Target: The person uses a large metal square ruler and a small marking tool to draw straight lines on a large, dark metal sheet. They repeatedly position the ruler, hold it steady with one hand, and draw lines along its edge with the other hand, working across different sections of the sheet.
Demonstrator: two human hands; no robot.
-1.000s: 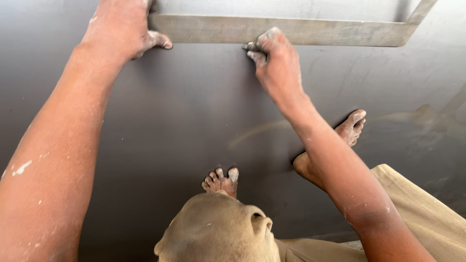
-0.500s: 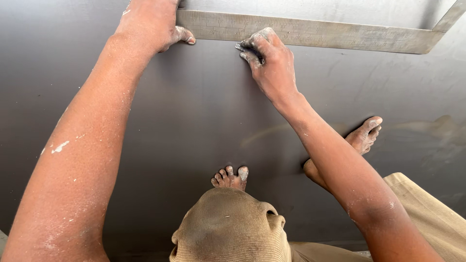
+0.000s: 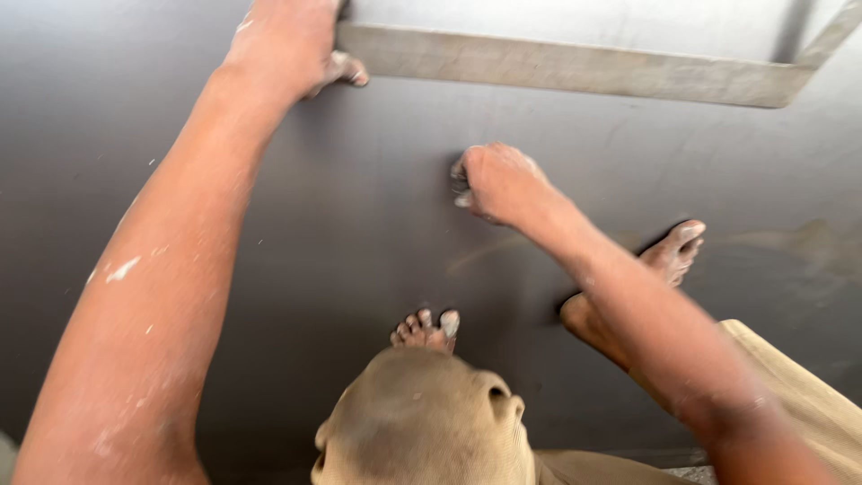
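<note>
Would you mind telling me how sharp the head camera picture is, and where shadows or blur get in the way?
In the head view, the right hand is smeared by motion blur, so its fingers cannot be read; the left hand, cut by the top edge, rests on the long pale grey straightedge; the dark grey smooth board takes soft, even light, with faint shadows under both arms and no glare.

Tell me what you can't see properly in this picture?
- Left hand: top edge of the head view cuts off its back and fingers.
- Right hand: motion-blurred; fingers curl under, so anything it holds is hidden.
- Straightedge: its upper right end runs off the edge.
- Left foot: the knee covers all but the toes.
</note>
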